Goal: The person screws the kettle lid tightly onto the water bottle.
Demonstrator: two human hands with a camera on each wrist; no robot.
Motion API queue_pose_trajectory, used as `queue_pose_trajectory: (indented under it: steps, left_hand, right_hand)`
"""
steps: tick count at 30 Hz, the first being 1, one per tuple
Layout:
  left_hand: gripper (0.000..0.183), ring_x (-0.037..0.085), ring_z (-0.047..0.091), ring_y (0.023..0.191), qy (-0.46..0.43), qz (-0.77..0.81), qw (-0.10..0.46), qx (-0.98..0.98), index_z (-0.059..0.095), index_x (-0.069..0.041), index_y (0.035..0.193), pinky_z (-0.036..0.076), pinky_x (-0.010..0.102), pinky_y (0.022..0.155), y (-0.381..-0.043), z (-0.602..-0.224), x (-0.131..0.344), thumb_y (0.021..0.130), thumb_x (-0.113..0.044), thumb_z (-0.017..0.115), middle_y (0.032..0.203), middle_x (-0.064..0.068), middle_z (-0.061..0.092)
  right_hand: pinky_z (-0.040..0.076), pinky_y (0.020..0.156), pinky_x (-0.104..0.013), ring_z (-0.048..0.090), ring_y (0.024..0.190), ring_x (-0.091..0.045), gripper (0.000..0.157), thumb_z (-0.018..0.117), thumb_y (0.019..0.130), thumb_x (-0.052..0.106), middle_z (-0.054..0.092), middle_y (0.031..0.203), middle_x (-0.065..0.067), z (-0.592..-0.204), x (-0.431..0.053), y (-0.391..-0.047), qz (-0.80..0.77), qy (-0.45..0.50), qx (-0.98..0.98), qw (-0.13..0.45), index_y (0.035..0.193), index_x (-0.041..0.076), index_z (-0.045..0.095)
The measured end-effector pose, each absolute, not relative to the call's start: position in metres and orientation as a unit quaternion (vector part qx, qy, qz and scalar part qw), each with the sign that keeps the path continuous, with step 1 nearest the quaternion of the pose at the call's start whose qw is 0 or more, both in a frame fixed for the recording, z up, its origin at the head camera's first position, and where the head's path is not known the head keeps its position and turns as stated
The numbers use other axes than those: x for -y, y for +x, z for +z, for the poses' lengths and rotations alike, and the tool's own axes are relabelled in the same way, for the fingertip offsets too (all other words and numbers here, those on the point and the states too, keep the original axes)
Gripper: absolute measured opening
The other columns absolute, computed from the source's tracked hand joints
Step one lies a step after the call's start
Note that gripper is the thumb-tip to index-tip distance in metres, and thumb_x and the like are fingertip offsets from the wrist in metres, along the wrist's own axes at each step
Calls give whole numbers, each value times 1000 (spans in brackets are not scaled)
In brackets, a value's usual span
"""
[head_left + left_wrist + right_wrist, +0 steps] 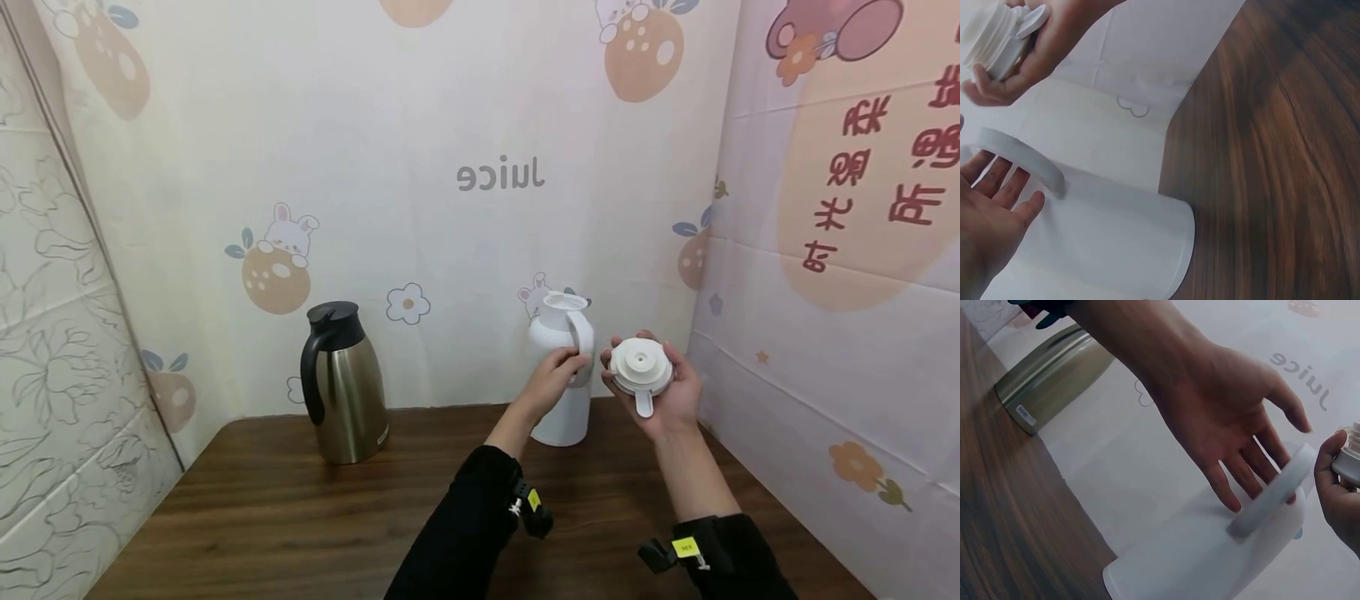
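A white thermos jug [558, 408] stands upright on the table, its top uncapped. My left hand [555, 379] is at the jug's handle [1272, 494]; in the right wrist view its fingers reach through the handle, fairly straight, with the thumb apart. To the right of the jug, my right hand [675, 396] holds the white lid [641, 365] in the air, fingers and thumb around its rim. The lid's ringed side faces the head camera, and a small tab sticks out from it. Screw threads show on the lid in the left wrist view.
A second thermos jug [351, 400], gold steel with a black top and handle, stands at the left on the dark wooden table [300, 533]. Printed cloth [420, 225] hangs close behind the table, and another printed sheet [795, 400] runs along the right edge.
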State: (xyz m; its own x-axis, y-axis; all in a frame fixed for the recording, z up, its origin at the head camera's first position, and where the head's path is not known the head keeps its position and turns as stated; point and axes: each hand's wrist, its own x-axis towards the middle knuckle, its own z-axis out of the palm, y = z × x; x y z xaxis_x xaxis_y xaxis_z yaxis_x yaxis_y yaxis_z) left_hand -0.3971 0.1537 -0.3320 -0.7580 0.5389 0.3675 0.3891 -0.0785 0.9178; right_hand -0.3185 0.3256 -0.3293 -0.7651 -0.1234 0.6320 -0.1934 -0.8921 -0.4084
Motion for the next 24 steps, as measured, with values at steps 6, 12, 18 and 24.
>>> queue_pose_trajectory:
  steps: [6, 12, 18, 24]
  left_hand:
    - [43, 24, 61, 110, 344, 653, 72, -671, 61, -2, 128, 48, 52, 100, -401, -331, -134, 102, -35, 49, 125, 14, 64]
    - [44, 25, 67, 96, 340, 661, 71, -665, 63, 6, 118, 53, 49, 92, -410, -334, -113, 103, -33, 48, 111, 24, 68]
    - [49, 19, 64, 79, 326, 669, 50, -666, 63, 6, 99, 54, 37, 77, -420, -337, -92, 104, -39, 44, 88, 8, 64]
    - [56, 41, 55, 72, 303, 709, 7, -636, 55, 16, 89, 46, 33, 64, -430, -343, -73, 106, -35, 42, 74, 11, 54]
  right_hand:
    - [50, 86, -58, 49, 115, -50, 46, 21, 107, 32, 51, 127, -30, -329, -328, -319, 914, 340, 220, 14, 128, 3, 50]
    - [49, 87, -58, 48, 115, -49, 44, 26, 106, 31, 52, 126, -30, -330, -330, -318, 920, 331, 212, 7, 127, 3, 52]
    - [50, 86, -57, 48, 116, -49, 40, 32, 105, 30, 51, 126, -30, -328, -332, -316, 920, 330, 211, 13, 126, 4, 53]
    - [49, 87, -56, 47, 117, -48, 48, 21, 106, 34, 51, 128, -29, -329, -329, -318, 916, 337, 219, 5, 127, 4, 52]
